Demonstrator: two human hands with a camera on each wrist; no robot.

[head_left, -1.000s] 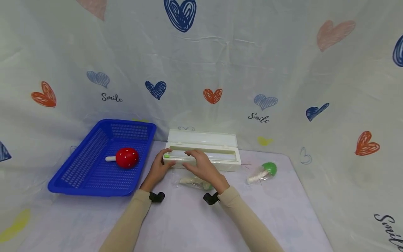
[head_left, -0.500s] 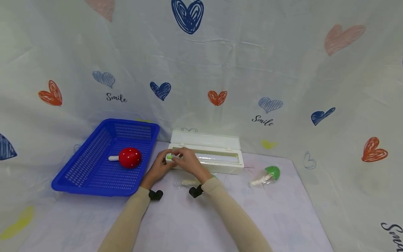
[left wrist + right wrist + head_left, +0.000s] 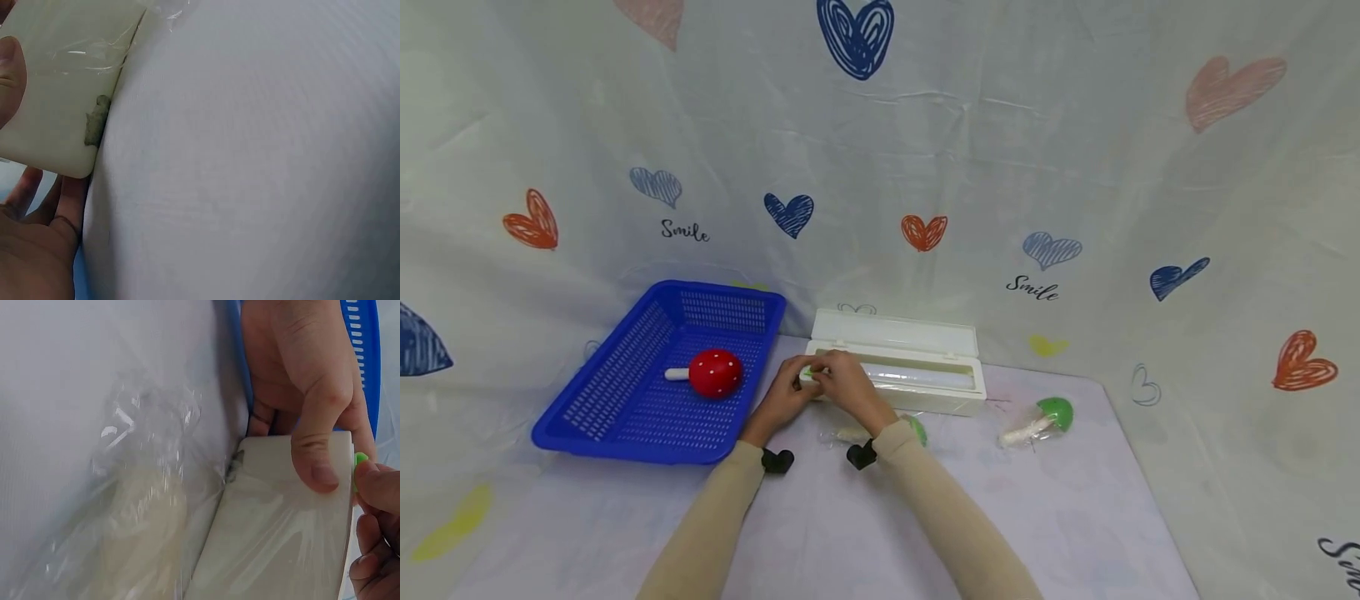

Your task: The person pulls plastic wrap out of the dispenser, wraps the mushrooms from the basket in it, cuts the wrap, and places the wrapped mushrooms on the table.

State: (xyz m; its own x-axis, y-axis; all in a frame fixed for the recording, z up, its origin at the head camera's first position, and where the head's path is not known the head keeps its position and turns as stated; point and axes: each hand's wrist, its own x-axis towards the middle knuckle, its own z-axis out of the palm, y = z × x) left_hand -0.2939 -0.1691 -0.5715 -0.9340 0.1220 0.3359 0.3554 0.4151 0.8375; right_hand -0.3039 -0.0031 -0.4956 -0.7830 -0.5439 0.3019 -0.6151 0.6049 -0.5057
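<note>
The left hand [image 3: 781,400] grips the left end of the white box [image 3: 932,402], which stands, lid raised, at the table's far side, right of the blue basket [image 3: 655,417]. The right hand [image 3: 850,387] pinches a green piece [image 3: 360,472] there, mostly hidden behind its thumb; the right sleeve [image 3: 940,500] partly covers a wrapped mushroom [image 3: 919,429].

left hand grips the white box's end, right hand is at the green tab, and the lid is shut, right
The lid is open, not shut; the head view shows it. The left hand grips the end of the white box, and the right hand is at the green tab.
</note>
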